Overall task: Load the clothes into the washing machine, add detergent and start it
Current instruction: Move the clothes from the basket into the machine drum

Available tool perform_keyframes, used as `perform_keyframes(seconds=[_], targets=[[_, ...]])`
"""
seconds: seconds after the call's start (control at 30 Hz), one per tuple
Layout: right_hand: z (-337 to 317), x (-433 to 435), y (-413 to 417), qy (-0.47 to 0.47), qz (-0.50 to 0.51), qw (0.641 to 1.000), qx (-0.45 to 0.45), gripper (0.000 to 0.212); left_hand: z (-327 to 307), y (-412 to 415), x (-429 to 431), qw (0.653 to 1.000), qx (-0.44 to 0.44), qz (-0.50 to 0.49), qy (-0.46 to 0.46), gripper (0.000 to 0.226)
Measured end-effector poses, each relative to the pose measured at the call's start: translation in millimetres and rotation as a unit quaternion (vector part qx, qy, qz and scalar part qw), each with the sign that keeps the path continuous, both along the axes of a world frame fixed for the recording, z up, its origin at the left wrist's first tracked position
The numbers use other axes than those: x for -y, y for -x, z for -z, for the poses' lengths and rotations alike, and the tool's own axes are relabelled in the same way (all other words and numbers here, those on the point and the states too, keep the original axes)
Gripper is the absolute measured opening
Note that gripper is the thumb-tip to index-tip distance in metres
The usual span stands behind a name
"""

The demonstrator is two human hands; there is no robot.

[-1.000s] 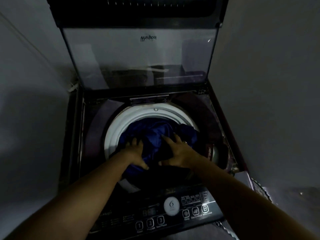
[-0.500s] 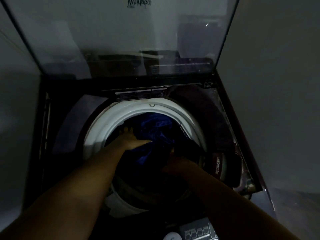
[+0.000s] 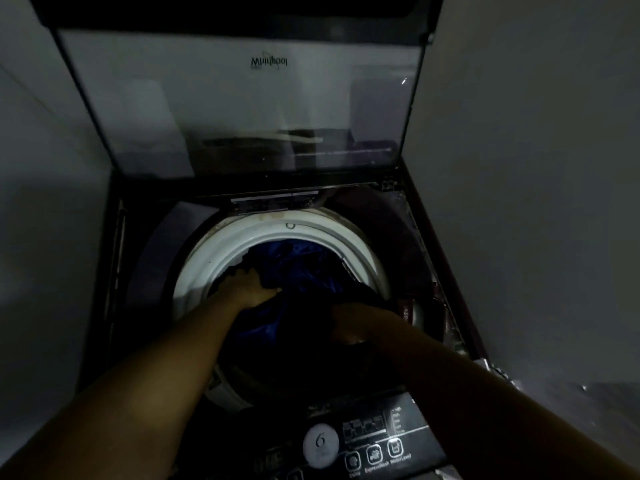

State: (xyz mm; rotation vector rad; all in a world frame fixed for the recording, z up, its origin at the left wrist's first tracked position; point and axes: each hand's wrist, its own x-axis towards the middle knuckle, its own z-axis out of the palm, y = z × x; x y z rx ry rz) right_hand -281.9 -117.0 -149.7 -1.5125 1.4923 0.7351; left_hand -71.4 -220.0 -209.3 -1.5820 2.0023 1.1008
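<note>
I reach both arms into the open top of the washing machine point(image 3: 114, 237), its glass lid point(image 3: 242, 109) standing upright behind. The blue clothes point(image 3: 298, 268) fill the drum inside the white rim point(image 3: 207, 265). My left hand point(image 3: 251, 284) lies flat on the fabric's left edge, fingers spread. My right hand point(image 3: 349, 323) seems curled into darker cloth nearer me; dim light hides its grip.

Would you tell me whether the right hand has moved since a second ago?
Yes: the right hand slid from mid-opening toward the white drum rim's right side.
</note>
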Motion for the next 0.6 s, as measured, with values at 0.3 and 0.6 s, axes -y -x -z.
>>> perform_keyframes(seconds=[0.3,0.6], targets=[[-123.2,-20.0,24.9,0.175,0.015,0.984,0.026,0.072,-113.4,3.1,-42.2,0.999,-0.031,0.003,0.013,0.1],[-223.6,-93.9,133.4,0.279,-0.029,0.959,0.03,0.057,-229.8,80.5,-114.2,0.984,-0.061,-0.027,0.166,0.077]])
